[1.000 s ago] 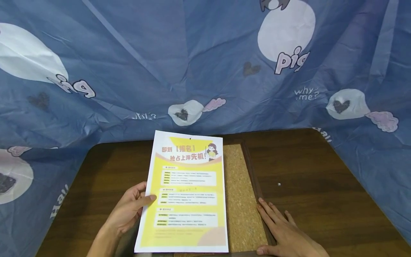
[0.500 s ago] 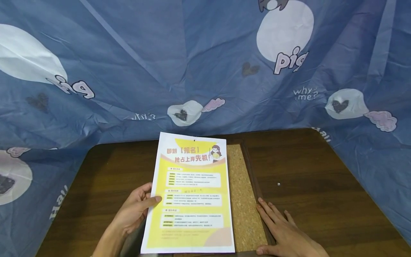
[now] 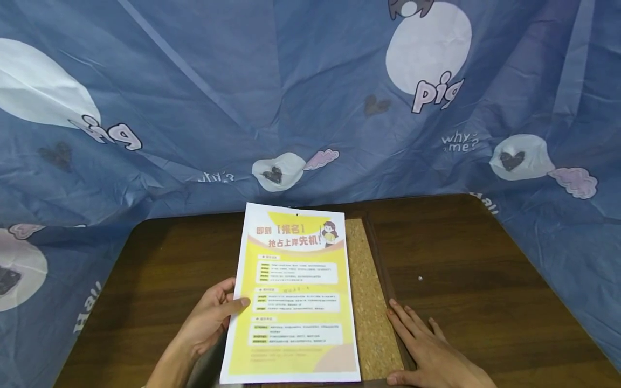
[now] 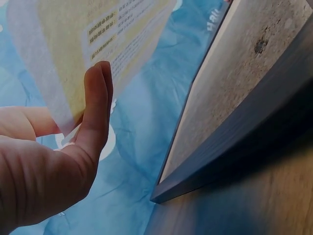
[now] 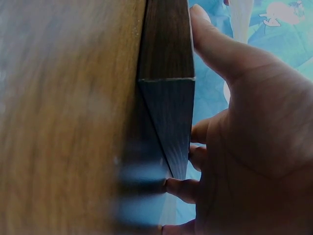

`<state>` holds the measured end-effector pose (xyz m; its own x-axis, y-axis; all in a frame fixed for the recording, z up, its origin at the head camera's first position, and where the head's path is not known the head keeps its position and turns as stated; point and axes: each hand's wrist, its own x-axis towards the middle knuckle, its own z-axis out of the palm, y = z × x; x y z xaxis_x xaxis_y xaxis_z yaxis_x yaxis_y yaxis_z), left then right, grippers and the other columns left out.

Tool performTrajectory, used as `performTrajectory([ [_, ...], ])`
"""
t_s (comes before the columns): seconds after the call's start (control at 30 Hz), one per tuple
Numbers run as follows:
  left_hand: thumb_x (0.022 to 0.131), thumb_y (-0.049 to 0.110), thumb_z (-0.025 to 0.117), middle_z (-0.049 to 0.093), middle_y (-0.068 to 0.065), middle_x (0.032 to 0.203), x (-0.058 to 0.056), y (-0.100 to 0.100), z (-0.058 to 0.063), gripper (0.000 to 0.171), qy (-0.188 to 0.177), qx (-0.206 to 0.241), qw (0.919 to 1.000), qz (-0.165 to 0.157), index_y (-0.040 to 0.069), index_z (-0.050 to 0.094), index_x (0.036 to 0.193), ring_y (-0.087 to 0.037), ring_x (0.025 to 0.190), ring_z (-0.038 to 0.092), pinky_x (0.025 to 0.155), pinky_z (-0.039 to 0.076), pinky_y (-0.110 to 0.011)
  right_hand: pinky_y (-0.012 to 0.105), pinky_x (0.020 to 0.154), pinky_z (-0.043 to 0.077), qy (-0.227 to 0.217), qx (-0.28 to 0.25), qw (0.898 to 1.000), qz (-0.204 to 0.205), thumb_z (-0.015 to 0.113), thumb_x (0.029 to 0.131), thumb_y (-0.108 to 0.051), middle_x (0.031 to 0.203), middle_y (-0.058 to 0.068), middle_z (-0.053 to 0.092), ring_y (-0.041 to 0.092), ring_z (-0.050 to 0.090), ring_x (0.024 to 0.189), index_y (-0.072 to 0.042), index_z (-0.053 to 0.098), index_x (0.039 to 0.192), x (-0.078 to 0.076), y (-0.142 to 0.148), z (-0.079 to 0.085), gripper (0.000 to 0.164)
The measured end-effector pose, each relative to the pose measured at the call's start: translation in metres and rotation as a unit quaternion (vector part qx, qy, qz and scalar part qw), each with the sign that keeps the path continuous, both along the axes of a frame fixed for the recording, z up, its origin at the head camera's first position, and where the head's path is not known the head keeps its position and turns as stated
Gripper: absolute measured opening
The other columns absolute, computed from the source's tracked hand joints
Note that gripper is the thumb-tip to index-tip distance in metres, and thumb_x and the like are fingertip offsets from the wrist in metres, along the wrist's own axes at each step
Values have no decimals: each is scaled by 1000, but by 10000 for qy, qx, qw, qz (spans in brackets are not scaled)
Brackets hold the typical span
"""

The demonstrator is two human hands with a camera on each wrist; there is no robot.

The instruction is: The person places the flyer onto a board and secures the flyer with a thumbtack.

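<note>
Pinching the yellow poster sheet (image 3: 293, 323) by its left edge with my left hand (image 3: 208, 318), thumb in front, I have it right of where it was a second ago, at the bottom centre of the head view; a narrower strip of the corkboard (image 3: 371, 312) shows beside it. My right hand (image 3: 432, 345) is where it was, at lower right, fingers spread and resting on the dark frame (image 3: 380, 258) at the corkboard's near corner.

In the head view, the sheet hides the corkboard's left part and some of my left fingers, and the small print is too fine to read. I can't make out the tiny bright speck (image 3: 420, 278) on the desk (image 3: 475, 253).

The sheet's printed face is toward me, heading at the top; its long axis runs nearly straight up the frame.
</note>
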<state>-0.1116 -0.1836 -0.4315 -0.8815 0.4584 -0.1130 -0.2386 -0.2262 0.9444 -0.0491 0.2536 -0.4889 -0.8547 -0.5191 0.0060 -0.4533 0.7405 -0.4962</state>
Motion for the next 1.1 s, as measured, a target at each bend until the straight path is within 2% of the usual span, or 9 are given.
performTrajectory([
  [0.17,97,-7,51,68,-22,114,-1,5,-2,42,40,-51,10000,-23,-19,35,133,-33,96,70,76,57,-42,83,86,27,-21,1,10000,-18,61,82,-71,164,13,13,53,25,138,-8,20,158,0,0,0,107],
  [0.43,95,-6,54,68,-23,113,-1,10,-1,46,-222,-228,9994,157,-18,34,135,-33,95,70,76,57,-42,82,86,28,26,95,9999,-40,65,81,-68,164,14,14,52,25,139,-9,19,158,0,0,0,107],
  [0.87,96,-6,53,68,-22,114,-2,17,-4,44,-206,-108,9996,157,-17,35,134,-34,95,70,77,57,-43,82,90,25,-129,178,9997,-88,67,80,-66,164,13,14,50,22,141,-8,21,158,0,-3,2,108],
  [1.1,95,-7,53,68,-24,115,-3,22,-3,46,-309,-143,9993,140,-17,35,136,-34,95,70,76,57,-42,81,91,25,-61,237,9996,-152,66,79,-68,164,12,14,48,22,142,-8,21,158,0,-2,3,109],
])
